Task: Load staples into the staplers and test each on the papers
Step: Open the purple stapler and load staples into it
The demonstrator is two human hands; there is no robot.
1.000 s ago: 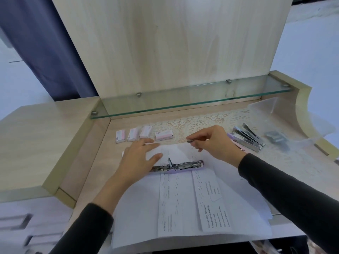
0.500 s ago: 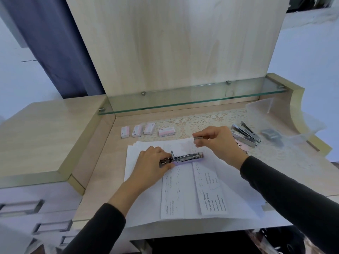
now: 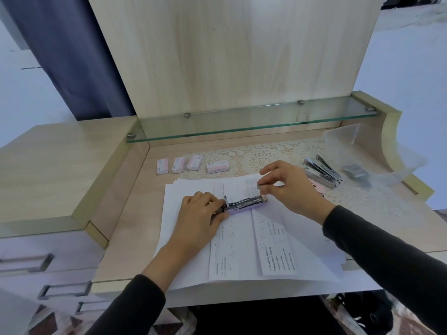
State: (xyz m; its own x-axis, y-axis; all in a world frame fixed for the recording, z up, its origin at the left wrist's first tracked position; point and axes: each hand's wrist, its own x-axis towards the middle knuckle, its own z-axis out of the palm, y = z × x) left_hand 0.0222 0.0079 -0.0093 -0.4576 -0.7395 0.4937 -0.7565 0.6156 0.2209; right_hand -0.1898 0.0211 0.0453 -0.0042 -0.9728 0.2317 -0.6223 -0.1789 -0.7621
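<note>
Left hand [image 3: 200, 213] grips the opened stapler [image 3: 244, 204] on the papers [image 3: 242, 250] — right hand [image 3: 290, 187] pinches 1 staple strip [image 3: 258, 186].

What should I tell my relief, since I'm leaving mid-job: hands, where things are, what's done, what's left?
Left hand grips the hinge end of the open stapler, which lies on the papers.
Right hand pinches a staple strip near the stapler's front end.
Four staple boxes sit in a row behind the papers; the other staplers lie heaped to the right on the lace mat.
Done: this stapler is opened, strip in hand.
Left: seat the strip, close, test on the papers, then the other staplers; whether those are loaded cannot be told.
</note>
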